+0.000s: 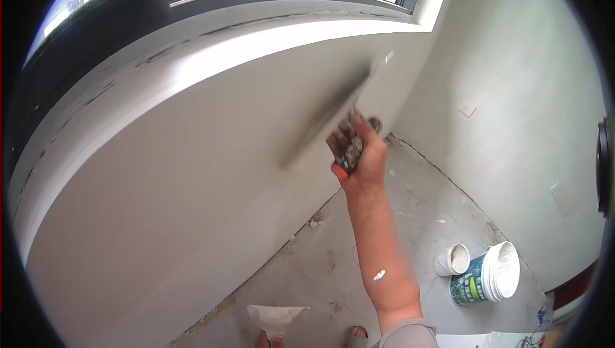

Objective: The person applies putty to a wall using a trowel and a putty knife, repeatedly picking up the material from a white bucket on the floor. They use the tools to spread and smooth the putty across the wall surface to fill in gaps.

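Observation:
My right hand (366, 156) is wrapped round the putty-caked handle of a plastering trowel (333, 114), whose orange handle end shows below the palm. The trowel's long blade, smeared by motion, lies along the pale wall (192, 181) under the window. At the lower edge a wide putty knife (278, 314) carries whitish putty on its blade. Only a small part of my left hand (263, 339) shows there, closed at the putty knife's handle; the rest is cut off. A white splash marks my right forearm.
A white sill (211, 59) runs below the dark window frame. On the grey floor (307, 271), to the right, stand a small white tub (453, 260) and a blue-green bucket (471, 284). A second wall (512, 130) meets the first at a corner. Cables (532, 340) lie at lower right.

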`<state>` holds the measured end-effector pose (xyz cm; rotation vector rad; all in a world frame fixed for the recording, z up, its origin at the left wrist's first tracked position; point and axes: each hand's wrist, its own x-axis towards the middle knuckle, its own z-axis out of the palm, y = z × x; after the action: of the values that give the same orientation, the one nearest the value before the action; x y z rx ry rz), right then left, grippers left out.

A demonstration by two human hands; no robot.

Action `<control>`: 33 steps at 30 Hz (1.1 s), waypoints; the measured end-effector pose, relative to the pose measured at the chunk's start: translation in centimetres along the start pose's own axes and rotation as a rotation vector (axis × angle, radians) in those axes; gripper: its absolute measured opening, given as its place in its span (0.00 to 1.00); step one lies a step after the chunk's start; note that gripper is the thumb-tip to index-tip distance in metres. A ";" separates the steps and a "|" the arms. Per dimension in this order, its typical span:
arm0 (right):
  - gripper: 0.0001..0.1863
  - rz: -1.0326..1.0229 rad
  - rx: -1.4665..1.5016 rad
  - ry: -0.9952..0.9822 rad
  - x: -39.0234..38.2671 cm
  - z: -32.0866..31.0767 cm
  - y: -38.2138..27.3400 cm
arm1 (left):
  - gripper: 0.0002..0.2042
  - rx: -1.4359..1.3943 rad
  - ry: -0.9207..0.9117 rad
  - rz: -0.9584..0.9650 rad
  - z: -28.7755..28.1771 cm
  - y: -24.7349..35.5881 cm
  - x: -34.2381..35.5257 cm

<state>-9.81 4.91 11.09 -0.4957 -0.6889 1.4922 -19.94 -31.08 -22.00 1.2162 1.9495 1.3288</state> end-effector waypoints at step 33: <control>0.21 0.601 0.285 0.463 -22.0 -22.6 15.9 | 0.18 -0.207 -0.380 -0.175 -7.7 13.9 10.1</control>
<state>-4.80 -13.72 -18.44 -0.8372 0.0555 1.9006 -25.28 -24.11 -5.39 1.0787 1.5693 1.0881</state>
